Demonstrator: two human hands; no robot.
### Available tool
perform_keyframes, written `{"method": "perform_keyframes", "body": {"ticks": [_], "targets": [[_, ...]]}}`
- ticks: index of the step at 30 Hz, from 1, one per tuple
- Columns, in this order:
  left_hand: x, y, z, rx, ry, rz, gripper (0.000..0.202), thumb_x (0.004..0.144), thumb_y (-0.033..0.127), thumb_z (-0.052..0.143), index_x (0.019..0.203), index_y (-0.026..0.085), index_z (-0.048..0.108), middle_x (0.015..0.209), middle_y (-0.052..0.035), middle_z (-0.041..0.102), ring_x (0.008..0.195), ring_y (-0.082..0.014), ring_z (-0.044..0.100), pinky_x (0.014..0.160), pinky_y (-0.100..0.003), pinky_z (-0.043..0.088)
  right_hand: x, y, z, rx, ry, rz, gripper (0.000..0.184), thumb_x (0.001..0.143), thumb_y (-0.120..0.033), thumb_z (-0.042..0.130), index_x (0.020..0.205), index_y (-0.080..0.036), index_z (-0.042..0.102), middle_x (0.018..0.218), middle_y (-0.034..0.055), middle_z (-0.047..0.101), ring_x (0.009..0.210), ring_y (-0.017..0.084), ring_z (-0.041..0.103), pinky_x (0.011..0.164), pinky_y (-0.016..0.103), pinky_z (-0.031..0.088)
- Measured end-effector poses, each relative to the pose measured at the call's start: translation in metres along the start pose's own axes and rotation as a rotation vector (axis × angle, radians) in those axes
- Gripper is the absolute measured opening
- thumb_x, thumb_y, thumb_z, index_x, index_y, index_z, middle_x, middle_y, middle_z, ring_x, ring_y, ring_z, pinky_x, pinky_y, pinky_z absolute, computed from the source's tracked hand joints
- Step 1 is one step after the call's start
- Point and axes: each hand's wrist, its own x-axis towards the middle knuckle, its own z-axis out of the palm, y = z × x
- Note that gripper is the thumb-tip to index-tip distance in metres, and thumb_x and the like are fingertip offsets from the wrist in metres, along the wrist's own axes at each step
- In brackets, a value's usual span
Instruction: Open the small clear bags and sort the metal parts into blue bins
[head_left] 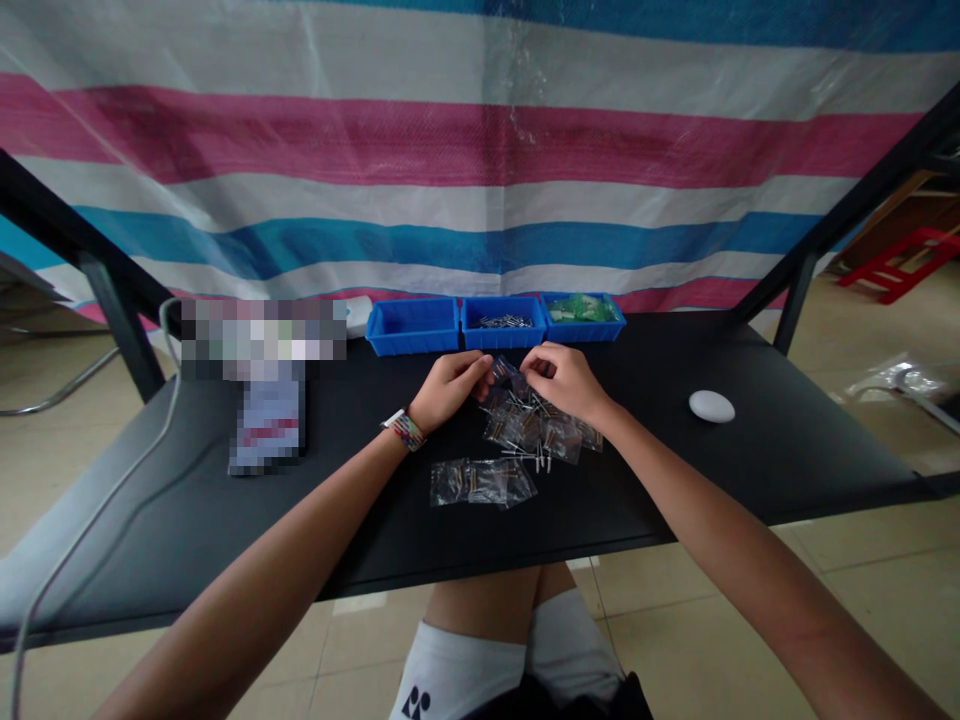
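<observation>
Clear plastic small bag (507,368) being worked on, apparently partway through a batch. Done, by the look of it: a few flat bags (484,482) with brass-coloured pieces inside, set apart on the bench (787,420), nearer the body than the fingers. Probably remaining: the bag pile (555,430) just below the fingers, loose metal pins (538,463) mixed in, some white-ended; can't tell which of those bags are finished. More metal pieces (504,321) in the middle blue bin (504,341), just beyond the fingers; green packets (581,307) in the right blue bin (586,332), beyond the right fingers. Small bag sits right at the fingertips, between both hands. Left hand (450,388): thumb and fingers pinching one edge. Right hand (568,382): fingers curled in, seemingly pinching the other edge; exact contact too small to see.
</observation>
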Motion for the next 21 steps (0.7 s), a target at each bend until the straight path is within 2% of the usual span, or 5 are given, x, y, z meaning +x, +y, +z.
{"method": "perform_keyframes", "body": {"ticks": [4,6,12,21], "targets": [[-0.001,0.000,0.000,0.005,-0.016,0.024,0.051,0.098,0.062,0.059,0.077,0.016,0.066,0.063,-0.0019,0.064,0.057,-0.0129,0.061,0.057,-0.023,0.049,-0.003,-0.006,-0.011,0.047,-0.157,0.065,0.002,0.081,-0.019,0.067,0.082,-0.020,0.068,0.072,-0.0012,0.064,0.065,0.015,0.058,0.063,0.028,0.043],[-0.001,0.000,-0.001,0.014,-0.020,0.030,0.050,0.099,0.061,0.059,0.077,0.016,0.066,0.063,-0.0020,0.064,0.057,-0.0129,0.061,0.058,-0.023,0.049,-0.003,-0.005,-0.019,0.030,-0.208,0.102,0.004,0.080,-0.021,0.069,0.082,-0.020,0.066,0.069,-0.0022,0.063,0.063,0.015,0.057,0.061,0.028,0.041],[-0.002,0.001,-0.001,0.011,-0.023,0.017,0.051,0.098,0.062,0.059,0.078,0.016,0.066,0.064,-0.0025,0.065,0.058,-0.0134,0.061,0.058,-0.023,0.050,-0.002,0.002,-0.035,-0.161,-0.340,0.036,0.009,0.072,-0.016,0.076,0.075,-0.020,0.069,0.078,0.0012,0.067,0.075,0.018,0.062,0.071,0.030,0.045],[-0.002,0.001,0.000,0.021,-0.016,0.008,0.050,0.098,0.061,0.059,0.077,0.016,0.066,0.064,-0.0021,0.064,0.058,-0.0132,0.061,0.058,-0.023,0.050,-0.004,0.002,-0.026,-0.121,-0.359,-0.035,0.019,0.072,-0.003,0.069,0.073,-0.021,0.073,0.076,0.0015,0.068,0.073,0.018,0.061,0.070,0.030,0.046]]}}
